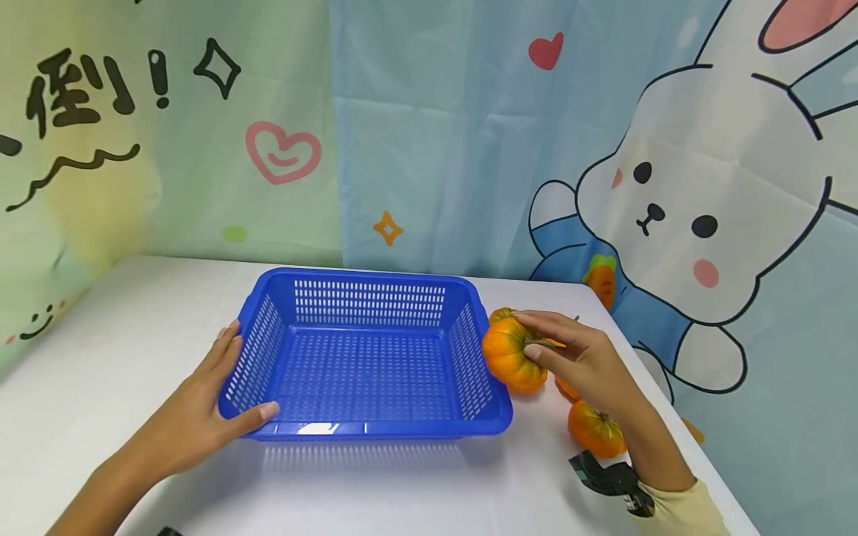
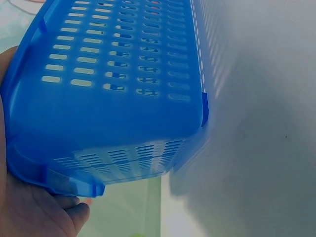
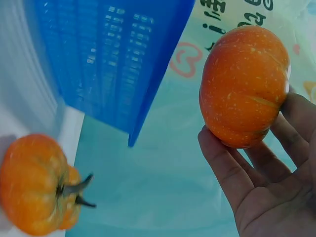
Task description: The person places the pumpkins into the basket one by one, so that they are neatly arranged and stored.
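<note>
A blue plastic basket [image 1: 369, 372] with slotted walls stands on the white table, nothing lying in it. At its left end my left hand [image 1: 201, 409] grips the rim, thumb over the near corner and fingers along the side; the left wrist view shows fingertips beneath the rim of the basket [image 2: 113, 113]. My right hand [image 1: 579, 357] holds a small orange pumpkin [image 1: 511, 357] by its stem side, right at the basket's right rim. From the right wrist, the pumpkin [image 3: 245, 86] shows its underside, fingers spread around it.
More pumpkins lie right of the basket: one [image 1: 596, 430] below my right wrist, one [image 1: 566, 388] partly hidden by the hand, another [image 1: 501, 314] behind the held one. A dark strap [image 1: 613, 480] hangs at my right sleeve. A printed curtain [image 1: 436, 149] backs the table.
</note>
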A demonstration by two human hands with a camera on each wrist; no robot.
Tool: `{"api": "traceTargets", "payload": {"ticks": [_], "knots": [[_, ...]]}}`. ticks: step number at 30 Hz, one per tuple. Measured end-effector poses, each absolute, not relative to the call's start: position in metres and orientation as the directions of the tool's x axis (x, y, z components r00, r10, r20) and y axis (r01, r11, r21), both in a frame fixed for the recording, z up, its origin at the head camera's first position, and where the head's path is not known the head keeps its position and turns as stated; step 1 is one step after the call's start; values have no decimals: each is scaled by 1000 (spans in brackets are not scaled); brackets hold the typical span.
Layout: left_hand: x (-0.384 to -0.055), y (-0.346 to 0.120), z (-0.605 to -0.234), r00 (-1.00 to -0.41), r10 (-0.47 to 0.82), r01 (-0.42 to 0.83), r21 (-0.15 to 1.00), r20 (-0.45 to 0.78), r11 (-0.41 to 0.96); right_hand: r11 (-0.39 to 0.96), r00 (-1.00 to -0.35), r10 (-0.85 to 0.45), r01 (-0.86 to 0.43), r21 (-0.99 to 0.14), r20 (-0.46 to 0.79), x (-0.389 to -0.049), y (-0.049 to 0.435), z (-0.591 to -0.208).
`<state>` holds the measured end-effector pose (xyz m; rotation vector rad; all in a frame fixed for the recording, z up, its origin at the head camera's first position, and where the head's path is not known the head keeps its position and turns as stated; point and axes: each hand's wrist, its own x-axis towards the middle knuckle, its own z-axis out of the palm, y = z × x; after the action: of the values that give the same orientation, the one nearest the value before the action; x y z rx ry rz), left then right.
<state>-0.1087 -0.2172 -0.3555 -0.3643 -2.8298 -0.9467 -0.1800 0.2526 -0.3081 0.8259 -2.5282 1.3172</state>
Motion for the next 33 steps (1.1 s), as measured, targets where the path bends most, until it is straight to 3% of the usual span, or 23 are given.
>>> {"api": "traceTargets", "payload": {"ticks": [11,33], "knots": [[-109,-219,-358,-963,184,266,576,198,773,367,-810,-457,-547,-752,366,-192,223,-306],[-108,-217,-355,-961,183,271,581,207,768,351,-734,-592,-606,-714,332,-219,175,-272]]}}
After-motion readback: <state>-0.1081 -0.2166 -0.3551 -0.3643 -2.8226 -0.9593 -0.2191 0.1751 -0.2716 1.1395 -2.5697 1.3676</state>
